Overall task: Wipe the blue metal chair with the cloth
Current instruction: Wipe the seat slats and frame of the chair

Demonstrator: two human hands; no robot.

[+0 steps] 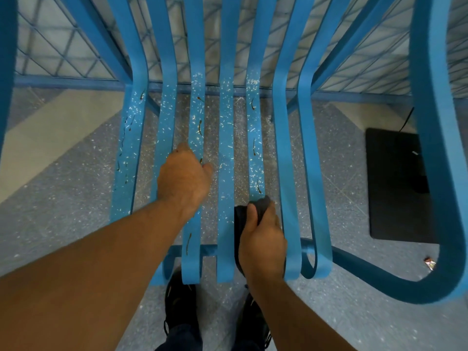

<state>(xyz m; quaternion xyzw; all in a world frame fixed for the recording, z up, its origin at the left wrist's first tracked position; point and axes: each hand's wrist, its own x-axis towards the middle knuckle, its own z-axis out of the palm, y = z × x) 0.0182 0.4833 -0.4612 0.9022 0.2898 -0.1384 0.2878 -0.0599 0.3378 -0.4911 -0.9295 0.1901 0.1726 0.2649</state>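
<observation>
A blue metal chair (pixel 225 138) is seen from directly above, filling most of the view, its seat made of separate flat slats that curve up into the backrest at the top and roll downward at the front edge. The middle and left slats are sprinkled with pale flecks and marked by thin dark brown streaks; the two slats on the right appear clean. A broad armrest (pixel 430 148) sweeps around the right side, and a second one is cut off by the left edge.

A dark cloth (pixel 244 216) is bunched on the fifth slat near the seat's front and is clenched by the right hand (pixel 262 239), thumb pressed over the top; much of the cloth is hidden under the palm, so its full shape cannot be made out. The left hand (pixel 183 177) is laid knuckles-up across the second and third slats, fingers curled down between them; whether a slat is actually gripped cannot be told.

Speckled grey floor (pixel 63 198) is glimpsed through the gaps. Black shoes (pixel 181 305) are partly covered by the seat front and forearms. A black mat (pixel 395 186) is half hidden behind the right armrest, with a small crumpled wrapper (pixel 430 263) just beside the armrest's curve. Blue wire mesh (pixel 63 46) is blurred behind the backrest.
</observation>
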